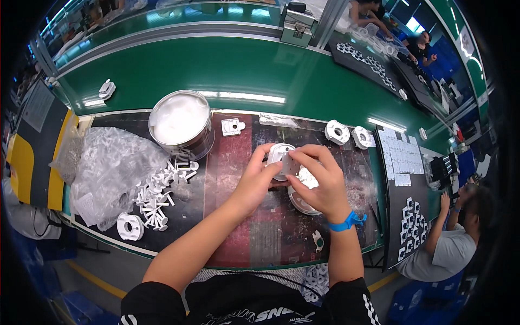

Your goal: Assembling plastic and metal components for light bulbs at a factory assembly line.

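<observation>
My left hand (254,179) grips a white plastic housing (275,154) with a rounded outline, held tilted above the bench mat. On its front a small pale flat plate (289,164) with tiny holes shows between my hands. The thumb and fingertips of my right hand (324,181) are closed at this plate's edge, pinching it against the housing or beside it; which, I cannot tell. Under my right hand stands a round container (303,203) with white material in it, mostly hidden. A blue band (346,222) circles my right wrist.
Left lie a large tin (203,142) of white paste-like material, a clear plastic bag (103,179) and several white pegs (154,203). White housings (337,132) sit at the back right. A dark board (420,200) holds small parts; a co-worker (449,244) sits beyond it.
</observation>
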Available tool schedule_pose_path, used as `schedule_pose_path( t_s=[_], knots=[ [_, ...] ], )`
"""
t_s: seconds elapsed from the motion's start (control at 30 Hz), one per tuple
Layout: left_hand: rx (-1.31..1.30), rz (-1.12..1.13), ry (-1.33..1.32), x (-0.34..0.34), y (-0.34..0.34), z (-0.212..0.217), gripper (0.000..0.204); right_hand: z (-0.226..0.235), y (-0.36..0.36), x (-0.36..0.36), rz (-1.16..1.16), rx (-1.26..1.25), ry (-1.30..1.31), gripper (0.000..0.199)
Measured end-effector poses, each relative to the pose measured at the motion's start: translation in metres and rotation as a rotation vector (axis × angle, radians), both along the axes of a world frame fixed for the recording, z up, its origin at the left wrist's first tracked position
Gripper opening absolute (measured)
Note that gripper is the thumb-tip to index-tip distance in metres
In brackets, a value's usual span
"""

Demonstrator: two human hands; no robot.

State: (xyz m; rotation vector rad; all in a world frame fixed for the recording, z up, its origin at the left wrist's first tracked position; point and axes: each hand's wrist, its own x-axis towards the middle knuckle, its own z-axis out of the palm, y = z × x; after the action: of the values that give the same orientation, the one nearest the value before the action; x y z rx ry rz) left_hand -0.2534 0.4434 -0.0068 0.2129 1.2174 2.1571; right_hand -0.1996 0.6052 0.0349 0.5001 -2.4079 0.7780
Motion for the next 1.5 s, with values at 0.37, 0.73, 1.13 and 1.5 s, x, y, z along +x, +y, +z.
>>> schedule_pose_path(
  t_s=[0.37, 0.73, 1.13, 1.5],
  knots=[
    [-0.003, 0.060, 0.133, -0.003, 0.005, -0.020, 0.045, -0.006, -0.005, -0.001, -0.046, -0.121, -0.044, 0.058],
    [-0.043, 0.070, 0.248, -0.006, 0.001, -0.017, 0.037, -0.009, 0.000, -0.001, -0.031, -0.017, 0.056, 0.052],
    [0.084, -0.011, -0.080, -0.008, -0.004, -0.010, 0.040, -0.012, 0.001, -0.002, -0.041, -0.151, 0.021, 0.055],
    [0.127, 0.006, -0.055, -0.006, -0.002, -0.011, 0.042, -0.014, -0.004, -0.003, -0.067, -0.033, 0.123, 0.049]
  ],
)
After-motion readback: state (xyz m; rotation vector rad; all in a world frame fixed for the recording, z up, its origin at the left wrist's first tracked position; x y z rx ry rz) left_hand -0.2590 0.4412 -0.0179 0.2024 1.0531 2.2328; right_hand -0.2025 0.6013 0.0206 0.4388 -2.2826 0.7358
